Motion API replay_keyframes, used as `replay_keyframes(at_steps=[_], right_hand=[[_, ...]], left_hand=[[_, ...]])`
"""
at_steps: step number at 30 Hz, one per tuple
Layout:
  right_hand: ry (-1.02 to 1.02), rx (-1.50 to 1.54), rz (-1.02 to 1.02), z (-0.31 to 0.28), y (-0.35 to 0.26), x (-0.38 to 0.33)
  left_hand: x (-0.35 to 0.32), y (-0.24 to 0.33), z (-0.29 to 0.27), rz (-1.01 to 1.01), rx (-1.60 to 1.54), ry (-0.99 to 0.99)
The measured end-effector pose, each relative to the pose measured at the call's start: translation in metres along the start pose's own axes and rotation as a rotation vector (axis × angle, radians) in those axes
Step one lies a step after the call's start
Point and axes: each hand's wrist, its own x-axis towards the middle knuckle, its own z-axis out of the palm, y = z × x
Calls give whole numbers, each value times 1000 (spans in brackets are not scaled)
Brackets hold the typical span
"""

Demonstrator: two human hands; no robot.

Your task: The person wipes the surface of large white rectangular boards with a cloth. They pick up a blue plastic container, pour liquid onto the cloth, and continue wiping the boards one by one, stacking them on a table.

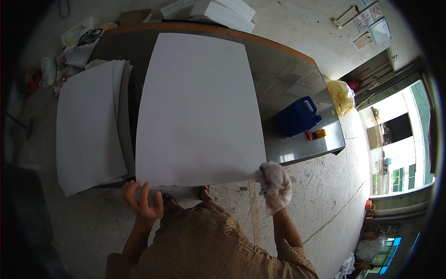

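Note:
A large white sheet (pixel 200 107) lies over the table, its near edge just in front of me. My left hand (pixel 145 201) is at its near left corner, fingers apart, with fingertips at or very close to the edge; whether they press on it I cannot tell. At the near right corner, my right hand (pixel 275 204) is closed on a crumpled whitish cloth (pixel 274 181), which hides most of the fingers. The cloth meets the sheet's corner. To the left stands a stack of similar white sheets (pixel 88 130), edges slightly fanned.
On the dark glossy table (pixel 278 69), right of the sheet, are a blue jerrycan (pixel 297 117), a small red item (pixel 309 135) and a yellow one (pixel 320 134). A yellow plastic bag (pixel 341 97) sits beyond the table's right edge. White blocks (pixel 223 14) lie behind the table.

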Motion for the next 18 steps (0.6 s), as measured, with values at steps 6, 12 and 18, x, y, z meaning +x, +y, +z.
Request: replay_keyframes(at_steps=[6,12,18], right_hand=[[726,314,94,-36,-12,23],[545,493,202,-89,21,26],[455,814,351,-81,45,35]], left_hand=[[6,17,-32,-436,-178,-207],[3,25,-31,-729,-429,-128],[30,30,-41,-1082,-819,26]])
